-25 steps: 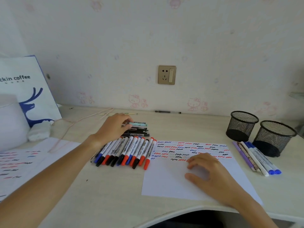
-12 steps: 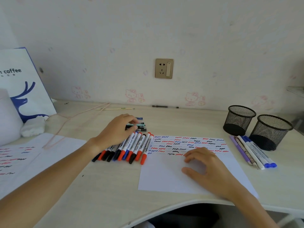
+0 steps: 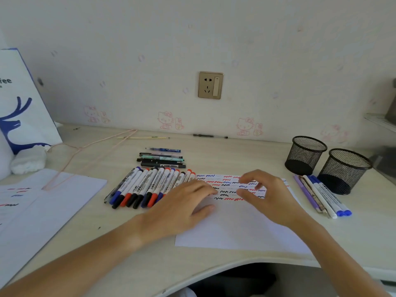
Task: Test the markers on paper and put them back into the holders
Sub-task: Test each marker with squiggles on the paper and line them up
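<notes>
both grips empty: left hand point(image 3: 182, 202) flat, right hand point(image 3: 265, 196) fingers curled apart over paper point(image 3: 235, 230).

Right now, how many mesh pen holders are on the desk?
2. One mesh holder stands at the far right near the wall; the other mesh holder stands beside it, nearer and further right. Neither shows pens sticking out.

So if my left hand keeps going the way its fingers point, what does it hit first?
Probably the right hand: the left hand points right across the paper at its thumb, though relative height is unclear.
</notes>
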